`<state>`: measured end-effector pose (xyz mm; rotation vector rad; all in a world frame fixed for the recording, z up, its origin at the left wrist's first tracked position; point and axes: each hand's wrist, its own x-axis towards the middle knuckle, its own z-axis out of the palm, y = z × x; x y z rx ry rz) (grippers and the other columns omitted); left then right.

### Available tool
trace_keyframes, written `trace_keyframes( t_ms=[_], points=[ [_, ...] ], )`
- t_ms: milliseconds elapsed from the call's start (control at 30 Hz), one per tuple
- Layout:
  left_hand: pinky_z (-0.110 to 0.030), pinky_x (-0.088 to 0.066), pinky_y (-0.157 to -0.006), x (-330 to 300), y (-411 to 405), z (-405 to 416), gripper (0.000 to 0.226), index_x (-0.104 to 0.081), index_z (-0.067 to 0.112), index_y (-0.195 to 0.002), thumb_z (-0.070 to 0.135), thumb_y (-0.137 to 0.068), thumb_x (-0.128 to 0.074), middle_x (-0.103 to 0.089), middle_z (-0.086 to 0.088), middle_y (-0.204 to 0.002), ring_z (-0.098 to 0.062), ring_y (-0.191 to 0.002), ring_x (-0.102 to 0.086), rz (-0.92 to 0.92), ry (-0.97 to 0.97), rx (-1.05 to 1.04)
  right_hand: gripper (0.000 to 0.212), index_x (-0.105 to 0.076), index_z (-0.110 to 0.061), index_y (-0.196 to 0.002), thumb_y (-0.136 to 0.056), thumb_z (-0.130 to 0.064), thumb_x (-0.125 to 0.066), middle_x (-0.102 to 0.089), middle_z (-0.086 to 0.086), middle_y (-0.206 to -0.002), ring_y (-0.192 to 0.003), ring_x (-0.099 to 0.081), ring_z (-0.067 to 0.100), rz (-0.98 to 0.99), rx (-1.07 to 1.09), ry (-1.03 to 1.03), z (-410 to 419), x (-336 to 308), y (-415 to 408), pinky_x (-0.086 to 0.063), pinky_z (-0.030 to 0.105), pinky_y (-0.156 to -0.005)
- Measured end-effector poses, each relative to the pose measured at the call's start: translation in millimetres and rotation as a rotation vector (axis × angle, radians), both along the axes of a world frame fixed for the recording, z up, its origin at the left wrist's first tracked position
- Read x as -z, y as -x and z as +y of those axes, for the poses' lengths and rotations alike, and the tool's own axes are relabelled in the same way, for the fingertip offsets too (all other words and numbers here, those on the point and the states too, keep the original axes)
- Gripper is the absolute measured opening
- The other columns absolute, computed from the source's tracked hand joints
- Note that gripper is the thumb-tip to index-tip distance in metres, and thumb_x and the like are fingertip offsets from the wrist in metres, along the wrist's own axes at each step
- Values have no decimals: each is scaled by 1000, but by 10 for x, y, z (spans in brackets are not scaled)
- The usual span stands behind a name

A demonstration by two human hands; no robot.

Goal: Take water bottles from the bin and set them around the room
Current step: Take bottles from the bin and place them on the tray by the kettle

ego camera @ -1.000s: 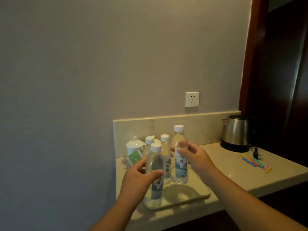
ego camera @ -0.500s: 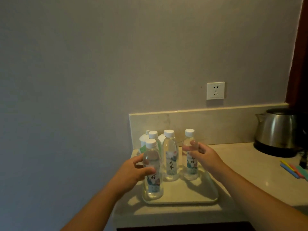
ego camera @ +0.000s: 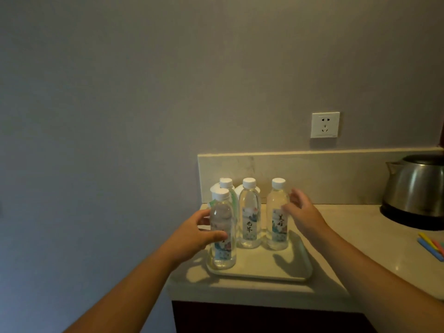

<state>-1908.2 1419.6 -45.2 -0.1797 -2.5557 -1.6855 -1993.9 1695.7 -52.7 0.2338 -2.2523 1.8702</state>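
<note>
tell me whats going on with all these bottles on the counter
A person is arranging water bottles on a cream tray at the counter's left end. The left hand grips the front bottle, which stands on the tray. The right hand is open beside the right bottle, not gripping it. Two more bottles stand behind, and a kettle sits at the right.

A tray [ego camera: 298, 267] sits on the left end of the surface [ego camera: 360, 236], against the backsplash [ego camera: 312, 174]. Four water bottles stand upright on it: the front-left bottle [ego camera: 223, 236] nearest the edge, the back-left bottle [ego camera: 227, 186] behind it, the middle bottle [ego camera: 249, 212] and the right bottle [ego camera: 277, 212] beside each other further back. The left hand [ego camera: 194, 234] wraps the front-left bottle; the right hand [ego camera: 301, 212] is just right of the right bottle. A kettle [ego camera: 415, 188] stands far right, coloured sticks [ego camera: 431, 246] before it. A wall socket [ego camera: 325, 124] hangs above the backsplash.
</note>
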Motion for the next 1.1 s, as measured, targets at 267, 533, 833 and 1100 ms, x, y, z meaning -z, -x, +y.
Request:
trace_keyframes(
  t_ms=[267, 533, 833, 1100],
  points=[
    [-32, -57, -66, -115, -205, -315, 23, -60, 20, -98, 42, -99, -56, -64, -4, -97, -16, -83, -65, 98, -213, -351, 24, -51, -25, -114, -93, -13, -54, -57, 0, -104, -90, -56, 13, 436, 250, 214, -908, -524, -608, -48, 19, -69],
    [-29, -45, -50, -472, -845, -1516, 27, -58, 14, -80, 28, -102, -53, -51, -2, -68, -15, -57, -53, 251, -378, -580, 12, -57, -24, -87, -90, -13, -54, -59, -3, -76, -67, -54, 11, 250, -120, 204, -2767, -993, -1134, -46, 26, -60],
    [-32, -48, -58, -388, -2092, -3630, 23, -61, 13, -80, 25, -98, -54, -57, -5, -69, -18, -61, -57, 247, -303, -766, 18, -50, -18, -76, -94, -17, -50, -48, 3, -69, -55, -44, 16, -275, -406, 49, -5048, -650, -1888, -34, 25, -52],
    [-31, -53, -62, 16, -2463, -5026, 27, -63, 14, -84, 32, -102, -51, -61, -4, -71, -19, -67, -61, 174, -311, -865, 12, -55, -10, -85, -95, -16, -51, -53, 4, -72, -59, -49, 16, -384, -480, -1, -6480, -224, -2262, -38, 26, -52]
  ],
)
